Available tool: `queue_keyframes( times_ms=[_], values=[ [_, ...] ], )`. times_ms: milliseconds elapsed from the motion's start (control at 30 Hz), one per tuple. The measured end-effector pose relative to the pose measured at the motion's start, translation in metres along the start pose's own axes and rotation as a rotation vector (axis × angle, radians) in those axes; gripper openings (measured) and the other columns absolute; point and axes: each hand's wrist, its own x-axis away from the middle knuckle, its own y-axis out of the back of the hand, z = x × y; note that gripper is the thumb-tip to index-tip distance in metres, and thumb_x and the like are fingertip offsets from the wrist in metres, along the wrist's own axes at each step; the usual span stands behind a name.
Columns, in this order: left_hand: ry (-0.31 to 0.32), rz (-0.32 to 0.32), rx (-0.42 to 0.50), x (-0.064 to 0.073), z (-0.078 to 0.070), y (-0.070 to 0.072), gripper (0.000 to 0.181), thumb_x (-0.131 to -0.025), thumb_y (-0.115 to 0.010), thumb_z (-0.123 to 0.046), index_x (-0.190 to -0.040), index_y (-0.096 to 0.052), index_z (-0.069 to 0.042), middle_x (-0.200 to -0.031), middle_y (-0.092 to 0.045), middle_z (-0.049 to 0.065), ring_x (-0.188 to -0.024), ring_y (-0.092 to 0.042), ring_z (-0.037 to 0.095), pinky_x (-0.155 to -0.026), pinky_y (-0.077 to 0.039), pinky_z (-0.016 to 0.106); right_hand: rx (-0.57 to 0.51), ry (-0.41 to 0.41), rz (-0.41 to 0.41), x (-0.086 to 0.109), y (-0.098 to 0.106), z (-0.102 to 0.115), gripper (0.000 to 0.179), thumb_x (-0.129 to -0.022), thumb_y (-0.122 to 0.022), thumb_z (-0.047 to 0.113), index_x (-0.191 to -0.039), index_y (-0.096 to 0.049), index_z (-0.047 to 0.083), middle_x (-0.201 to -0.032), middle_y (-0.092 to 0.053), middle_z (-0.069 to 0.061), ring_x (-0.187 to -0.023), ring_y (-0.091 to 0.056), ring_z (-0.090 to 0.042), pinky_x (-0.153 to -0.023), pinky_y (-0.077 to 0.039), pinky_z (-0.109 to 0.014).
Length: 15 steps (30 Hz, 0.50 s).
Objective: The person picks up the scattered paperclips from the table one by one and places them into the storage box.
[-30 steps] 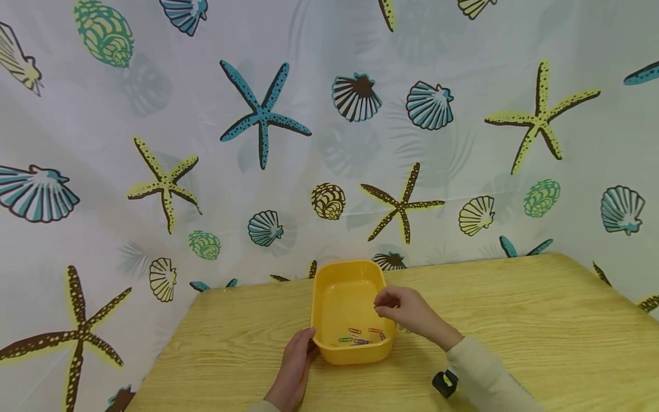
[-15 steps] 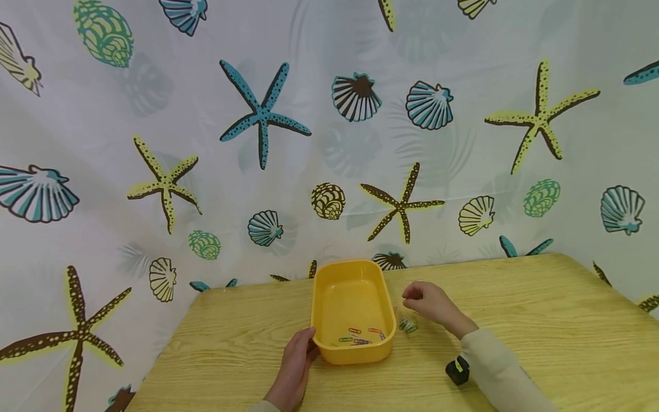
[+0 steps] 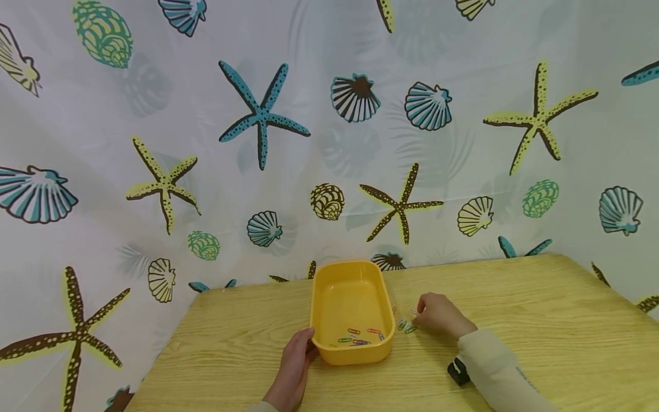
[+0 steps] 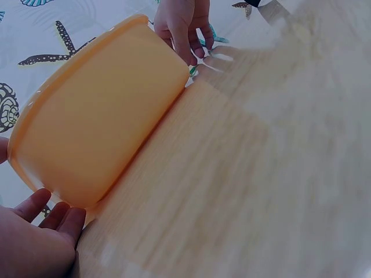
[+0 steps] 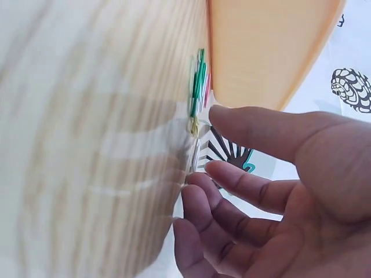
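A yellow plastic bin [image 3: 352, 357] stands on the table, with several coloured paper clips [image 3: 357, 341] lying at its near end. My left hand [image 3: 294, 366] grips the bin's near left corner, thumb at the rim and fingers against the outer wall. Just right of the bin, a small group of loose paper clips [image 5: 200, 84], some green, lies on the tabletop. My right hand [image 3: 441, 313] is down beside these clips. In the right wrist view its thumb and index finger are parted near the clips, and nothing shows between them.
The wood-grain table [image 3: 540, 320] reaches back to a white curtain [image 3: 319, 74] printed with starfish and shells. Beside the right sleeve shows a black object [image 3: 457, 371] at the wrist.
My right hand has moved from over the bin's right side out to the right, then down to the loose clips on the table. The left hand and the bin stay in place.
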Motion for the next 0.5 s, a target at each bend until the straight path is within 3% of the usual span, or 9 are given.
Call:
queue_keyframes(
  times_ms=[100,267,500],
  values=[
    [0.002,-0.006,-0.002,-0.0003,0.0006,0.0010,0.050,-0.102,-0.047,-0.028,-0.131,-0.043,0.012,-0.132,-0.047,0.023,-0.118,-0.049,0.030,-0.103,-0.041,0.044,0.000,-0.009,0.019,-0.0024,-0.0004,-0.0037,0.020,-0.075,-0.074,0.012,-0.074,-0.057,0.004,-0.070,-0.054,-0.003,-0.062,-0.048,-0.018,-0.055,-0.044,-0.032],
    [-0.004,-0.011,0.008,0.0010,0.0015,0.0016,0.049,-0.101,-0.048,-0.028,-0.129,-0.043,0.012,-0.129,-0.048,0.022,-0.115,-0.049,0.029,-0.102,-0.041,0.044,0.006,-0.105,0.048,-0.0042,-0.0001,-0.0006,0.022,-0.076,-0.076,0.014,-0.074,-0.058,0.003,-0.068,-0.053,-0.003,-0.061,-0.048,-0.018,-0.053,-0.041,-0.029],
    [-0.007,0.000,0.007,0.0008,0.0003,0.0013,0.048,-0.101,-0.048,-0.027,-0.128,-0.044,0.012,-0.129,-0.049,0.022,-0.114,-0.050,0.029,-0.101,-0.042,0.043,0.026,-0.071,0.056,-0.0068,0.0018,-0.0001,0.013,-0.073,-0.073,0.003,-0.070,-0.060,0.002,-0.064,-0.054,-0.003,-0.057,-0.049,-0.017,-0.051,-0.042,-0.028]
  ],
)
